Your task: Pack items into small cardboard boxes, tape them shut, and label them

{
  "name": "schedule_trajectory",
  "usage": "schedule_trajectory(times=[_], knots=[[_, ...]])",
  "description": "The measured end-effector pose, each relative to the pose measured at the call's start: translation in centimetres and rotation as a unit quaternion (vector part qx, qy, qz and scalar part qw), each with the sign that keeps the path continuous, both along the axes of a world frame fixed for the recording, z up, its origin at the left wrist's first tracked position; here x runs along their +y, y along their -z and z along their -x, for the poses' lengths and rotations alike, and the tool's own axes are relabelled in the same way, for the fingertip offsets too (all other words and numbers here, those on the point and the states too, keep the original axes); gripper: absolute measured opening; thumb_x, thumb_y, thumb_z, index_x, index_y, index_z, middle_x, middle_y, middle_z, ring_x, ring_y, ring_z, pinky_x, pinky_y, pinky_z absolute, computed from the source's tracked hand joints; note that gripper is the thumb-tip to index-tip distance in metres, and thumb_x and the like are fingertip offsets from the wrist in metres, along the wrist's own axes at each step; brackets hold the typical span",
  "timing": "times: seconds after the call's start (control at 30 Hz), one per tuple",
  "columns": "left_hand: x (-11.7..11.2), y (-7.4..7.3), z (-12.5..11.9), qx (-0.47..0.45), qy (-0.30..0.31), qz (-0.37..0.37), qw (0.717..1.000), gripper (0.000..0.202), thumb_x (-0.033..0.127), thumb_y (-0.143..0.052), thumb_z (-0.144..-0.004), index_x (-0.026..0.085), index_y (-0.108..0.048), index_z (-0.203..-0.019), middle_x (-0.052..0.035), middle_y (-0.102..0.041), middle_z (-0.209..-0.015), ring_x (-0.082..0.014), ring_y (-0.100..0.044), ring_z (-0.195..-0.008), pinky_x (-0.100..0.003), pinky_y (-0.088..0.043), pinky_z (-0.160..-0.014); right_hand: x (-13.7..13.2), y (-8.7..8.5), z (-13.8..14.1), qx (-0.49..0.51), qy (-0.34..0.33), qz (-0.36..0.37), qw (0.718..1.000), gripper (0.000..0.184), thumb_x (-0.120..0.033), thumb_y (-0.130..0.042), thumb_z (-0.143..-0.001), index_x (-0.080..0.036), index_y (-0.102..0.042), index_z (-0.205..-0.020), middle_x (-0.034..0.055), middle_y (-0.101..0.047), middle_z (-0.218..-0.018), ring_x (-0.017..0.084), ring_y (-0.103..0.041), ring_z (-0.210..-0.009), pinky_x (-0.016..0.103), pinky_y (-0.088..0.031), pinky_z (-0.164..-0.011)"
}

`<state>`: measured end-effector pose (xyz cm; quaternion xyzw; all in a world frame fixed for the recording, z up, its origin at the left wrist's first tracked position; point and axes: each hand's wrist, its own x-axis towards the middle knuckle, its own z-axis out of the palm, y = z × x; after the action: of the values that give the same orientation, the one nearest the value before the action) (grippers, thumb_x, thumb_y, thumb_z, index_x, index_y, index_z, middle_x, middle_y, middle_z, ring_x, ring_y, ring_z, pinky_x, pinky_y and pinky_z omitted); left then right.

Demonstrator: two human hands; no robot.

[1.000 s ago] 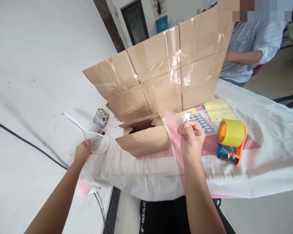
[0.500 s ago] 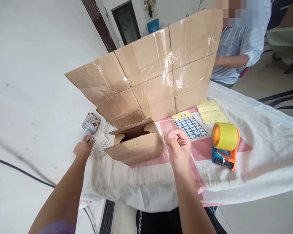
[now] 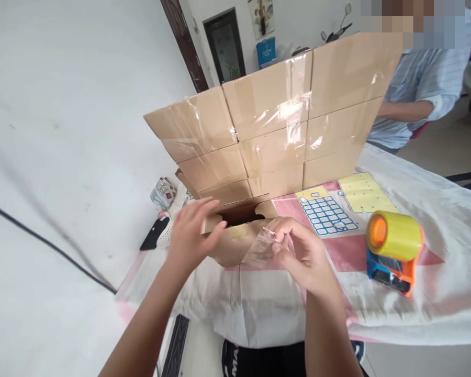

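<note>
A cloth-covered tabletop [image 3: 455,235] is carrying the work, and a large, taped cardboard panel [image 3: 272,123] is standing across it. Just in front of the panel, a smaller cardboard box [image 3: 235,243] is sitting with its open mouth facing up. To the right, well apart from the box, a tape dispenser [image 3: 392,273] is resting with a yellow roll [image 3: 404,236] on it.

The left hand [image 3: 190,233] is reaching to the box's left end, fingers spread apart and gripping nothing visible; contact cannot be told. The right hand [image 3: 302,254] is pinching a clear tape strip [image 3: 259,248], which is hanging before the box's right part, perhaps without sticking.

The step in hand seems to be lining the strip up with the box. The next move is probably calling for a steadying left hand and an unfolded strip.
</note>
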<state>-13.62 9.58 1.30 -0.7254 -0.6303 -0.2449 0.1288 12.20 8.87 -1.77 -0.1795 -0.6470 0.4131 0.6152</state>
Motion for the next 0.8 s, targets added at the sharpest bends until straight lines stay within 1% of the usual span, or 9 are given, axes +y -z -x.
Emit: schedule_trajectory(times=[0.07,0.17,0.27,0.33,0.47,0.5,0.57,0.7,0.8], knots=[[0.7,-0.3,-2.1,0.034,0.027,0.067,0.997,0.047,0.038,-0.046,-0.098,0.031,-0.056,-0.143,-0.0054,-0.063,-0.143,-0.0309,-0.054,-0.135,-0.054,-0.034,-0.119,0.1,-0.3,0.2,-0.027,0.016,-0.007,0.999,0.017,-0.009,-0.056,-0.088,-0.025,-0.053,-0.086,0.0022,-0.059,-0.091,0.021,-0.058,-0.088,0.038,-0.045,-0.08],[1.9,1.1,-2.8,0.02,0.066,0.128,0.989,0.047,0.036,-0.033,-0.104,0.029,-0.057,-0.144,-0.006,-0.064,-0.143,-0.0278,-0.057,-0.134,-0.054,-0.033,-0.12,0.1,-1.8,-0.7,-0.144,0.089,-0.041,0.985,0.018,-0.007,-0.058,-0.083,-0.024,-0.054,-0.083,0.0051,-0.06,-0.105,0.026,-0.055,-0.107,0.043,-0.042,-0.092],[1.9,3.3,-2.2,-0.001,0.103,0.154,0.983,0.054,0.048,-0.032,-0.105,0.027,-0.05,-0.15,-0.0068,-0.047,-0.159,-0.028,-0.039,-0.15,-0.051,-0.032,-0.121,0.2,-4.4,-2.4,-0.241,0.111,-0.078,0.961,0.016,-0.009,-0.063,-0.082,-0.024,-0.059,-0.081,0.0078,-0.06,-0.115,0.03,-0.05,-0.119,0.052,-0.036,-0.103],[1.6,4.3,-1.9,-0.007,0.112,0.151,0.982,0.059,0.055,-0.034,-0.103,0.028,-0.043,-0.155,-0.0069,-0.039,-0.164,-0.0293,-0.031,-0.155,-0.053,-0.025,-0.124,0.6,-6.3,-3.2,-0.24,0.031,-0.105,0.965,0.011,-0.021,-0.068,-0.084,-0.025,-0.062,-0.076,0.0092,-0.062,-0.116,0.031,-0.05,-0.12,0.054,-0.037,-0.104],[1.3,4.7,-2.0,-0.017,0.11,0.141,0.984,0.066,0.062,-0.037,-0.101,0.027,-0.038,-0.158,-0.0093,-0.04,-0.163,-0.0314,-0.031,-0.154,-0.055,-0.021,-0.125,3.8,-8.4,-2.0,-0.108,-0.244,-0.093,0.959,0.055,-0.071,-0.065,-0.082,-0.023,-0.053,-0.057,0.0104,-0.065,-0.108,0.03,-0.058,-0.113,0.047,-0.05,-0.091],[1.3,4.5,-2.1,-0.022,0.104,0.141,0.984,0.071,0.065,-0.041,-0.099,0.026,-0.036,-0.158,-0.0108,-0.042,-0.163,-0.0329,-0.032,-0.153,-0.055,-0.024,-0.123,5.1,-8.3,-1.1,-0.095,-0.263,-0.072,0.957,0.059,-0.075,-0.061,-0.082,-0.022,-0.053,-0.058,0.0103,-0.064,-0.111,0.028,-0.059,-0.111,0.045,-0.051,-0.087],[1.3,4.3,-2.2,-0.035,0.09,0.144,0.985,0.087,0.072,-0.051,-0.091,0.024,-0.031,-0.16,-0.0141,-0.044,-0.16,-0.0371,-0.036,-0.15,-0.055,-0.031,-0.119,8.0,-7.2,0.9,-0.179,-0.263,-0.044,0.947,0.042,-0.059,-0.063,-0.088,-0.021,-0.062,-0.07,0.01,-0.064,-0.119,0.024,-0.061,-0.106,0.039,-0.051,-0.083],[1.0,4.5,-2.1,-0.065,0.082,0.142,0.984,0.119,0.079,-0.069,-0.072,0.024,-0.016,-0.164,-0.0152,-0.042,-0.161,-0.0408,-0.039,-0.146,-0.054,-0.037,-0.114,12.9,-3.8,4.2,-0.434,-0.141,-0.09,0.885,0.009,-0.023,-0.074,-0.077,-0.018,-0.068,-0.072,0.0079,-0.065,-0.102,0.025,-0.059,-0.103,0.038,-0.047,-0.091],[1.0,4.8,-2.0,-0.079,0.084,0.133,0.984,0.125,0.079,-0.072,-0.068,0.026,-0.012,-0.164,-0.0138,-0.039,-0.163,-0.041,-0.04,-0.145,-0.054,-0.037,-0.115,14.3,-2.1,5.0,-0.465,-0.136,-0.098,0.869,0.002,-0.018,-0.07,-0.079,-0.017,-0.068,-0.077,0.006,-0.063,-0.1,0.022,-0.06,-0.099,0.036,-0.046,-0.092]])
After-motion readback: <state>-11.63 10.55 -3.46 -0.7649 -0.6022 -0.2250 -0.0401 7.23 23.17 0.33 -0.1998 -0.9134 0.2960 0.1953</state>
